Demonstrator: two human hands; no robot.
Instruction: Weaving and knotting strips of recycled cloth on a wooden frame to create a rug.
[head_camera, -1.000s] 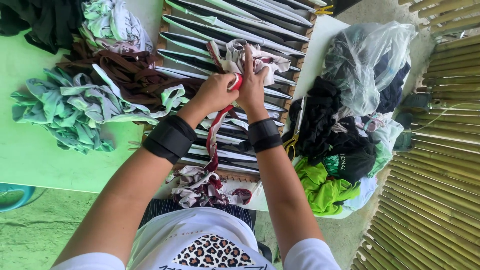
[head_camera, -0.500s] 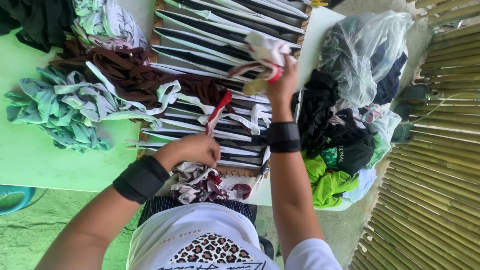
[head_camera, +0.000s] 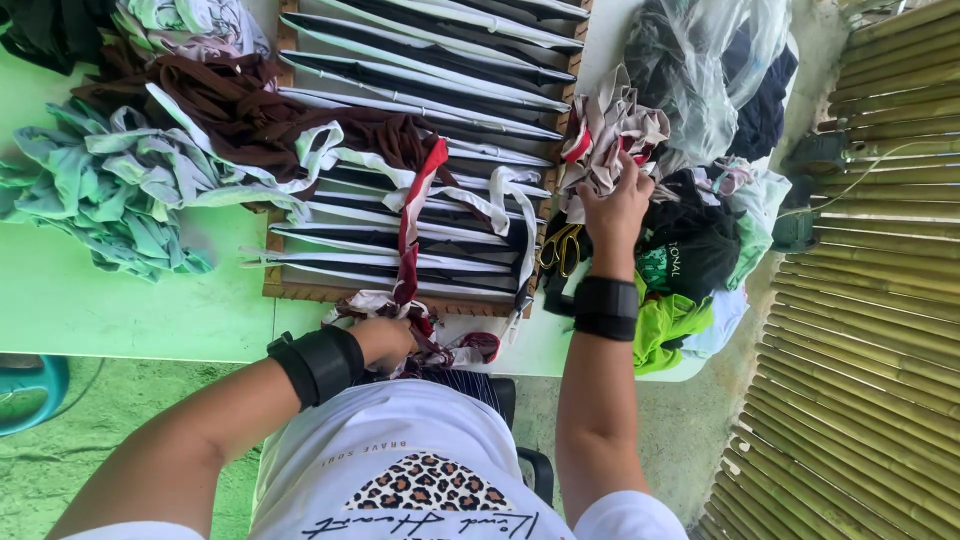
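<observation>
At the near edge of the wooden weaving frame (head_camera: 300, 290), pins down a knot of strip ends (head_camera: 450, 350) with the left hand (head_camera: 385, 340), fingers clenched around them, apparently to hold taut the red-and-white strip (head_camera: 410, 220) running up across the frame. Reaches with the right hand (head_camera: 615, 205) past the frame's right side into a loose bunch of pale and red fabric strips (head_camera: 610, 125), fingers closed on its lower folds, seemingly to lift it clear of the heap beneath and single out one strip.

Rests the frame flat on the green worktop (head_camera: 120, 300), with black and white bands stretched side by side across it, handy for working from above with both hands. Leaves yellow-handled scissors (head_camera: 562, 248) just beside the frame's right edge, close under the right wrist, likely for quick trimming.

Heaps mint-green strips (head_camera: 100, 190) and brown strips (head_camera: 230, 110) to the left, partly draped over the frame, seemingly sorted by colour. Piles black and bright green scraps (head_camera: 680, 290) and a clear plastic bag (head_camera: 710, 70) of more cloth to the right, near the bamboo wall (head_camera: 880, 300). Wears a black band on each wrist.
</observation>
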